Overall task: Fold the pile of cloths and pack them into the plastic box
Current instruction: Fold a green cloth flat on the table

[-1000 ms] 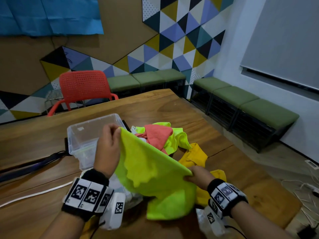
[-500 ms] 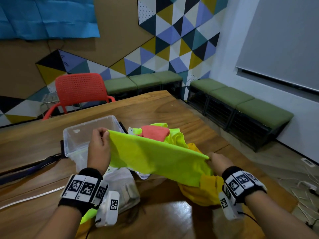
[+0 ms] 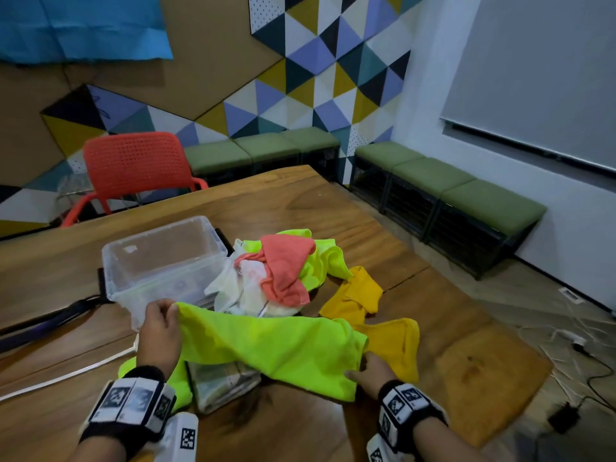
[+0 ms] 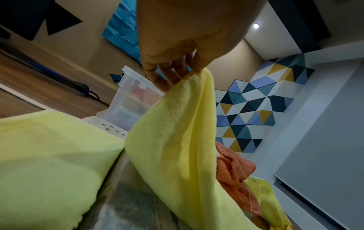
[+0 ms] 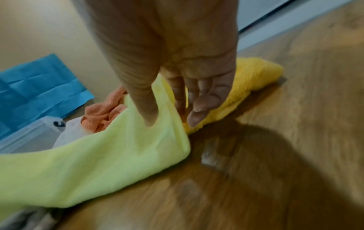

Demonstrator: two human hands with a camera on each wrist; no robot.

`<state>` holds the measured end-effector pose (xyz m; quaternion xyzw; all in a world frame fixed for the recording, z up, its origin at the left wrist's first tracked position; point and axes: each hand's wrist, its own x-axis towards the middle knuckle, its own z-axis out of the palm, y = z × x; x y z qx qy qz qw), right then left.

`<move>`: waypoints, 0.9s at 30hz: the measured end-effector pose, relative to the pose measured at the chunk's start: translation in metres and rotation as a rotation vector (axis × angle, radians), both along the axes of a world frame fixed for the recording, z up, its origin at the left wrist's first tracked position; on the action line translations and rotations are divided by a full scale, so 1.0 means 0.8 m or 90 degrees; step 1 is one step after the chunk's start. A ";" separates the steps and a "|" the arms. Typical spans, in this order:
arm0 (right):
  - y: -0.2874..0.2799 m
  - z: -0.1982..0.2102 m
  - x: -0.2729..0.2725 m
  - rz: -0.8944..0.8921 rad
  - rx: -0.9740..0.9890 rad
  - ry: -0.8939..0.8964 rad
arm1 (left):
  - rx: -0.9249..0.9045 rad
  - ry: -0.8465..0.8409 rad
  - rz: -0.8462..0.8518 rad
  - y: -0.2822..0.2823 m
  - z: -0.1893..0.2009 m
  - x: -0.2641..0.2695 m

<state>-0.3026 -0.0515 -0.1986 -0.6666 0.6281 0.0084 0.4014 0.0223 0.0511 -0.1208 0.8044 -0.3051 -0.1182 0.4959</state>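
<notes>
both hands' grip [image 3: 160,331] [image 3: 370,373] pinched on the lime cloth [image 3: 266,348], over the wooden table [image 3: 333,201]

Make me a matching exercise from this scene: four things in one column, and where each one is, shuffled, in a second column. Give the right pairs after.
Things
1. neon green cloth
2. coral cloth
3. plastic box
4. orange-yellow cloth

Places
A. on top of the pile
B. on the table, right of the pile
C. pinched between the left hand and right hand
D. on the table, left of the pile

Pairs: 1-C, 2-A, 3-D, 4-B
</notes>
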 end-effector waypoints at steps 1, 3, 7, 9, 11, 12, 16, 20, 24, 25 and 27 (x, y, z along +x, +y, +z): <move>0.004 -0.001 0.004 -0.012 0.007 -0.014 | 0.003 0.003 -0.005 -0.001 0.000 0.001; 0.009 -0.001 0.009 -0.056 -0.018 -0.034 | 0.004 0.010 -0.011 -0.003 0.002 0.000; 0.028 -0.001 0.010 -0.069 -0.040 0.012 | -0.002 0.028 -0.032 -0.003 0.006 -0.007; 0.029 -0.007 0.010 -0.040 -0.010 0.042 | -0.007 0.038 -0.035 -0.003 0.006 -0.009; 0.026 -0.008 0.010 -0.043 0.009 0.050 | 0.001 0.037 -0.035 -0.003 0.006 -0.012; 0.022 -0.007 0.010 -0.037 0.012 0.056 | 0.005 0.037 -0.037 -0.003 0.006 -0.012; 0.012 0.002 0.012 -0.039 -0.047 0.047 | 0.015 0.033 -0.040 -0.005 0.005 -0.010; -0.007 0.042 -0.003 -0.167 -0.176 -0.124 | -0.023 0.018 -0.039 -0.004 0.008 -0.006; -0.034 0.101 -0.022 -0.130 -0.287 -0.326 | -0.032 -0.049 -0.081 -0.003 0.016 0.001; -0.037 0.117 -0.025 -0.088 -0.293 -0.322 | -0.037 -0.061 -0.086 -0.003 0.017 0.004; -0.045 0.141 -0.028 -0.005 -0.353 -0.247 | -0.057 -0.069 -0.097 -0.003 0.020 0.009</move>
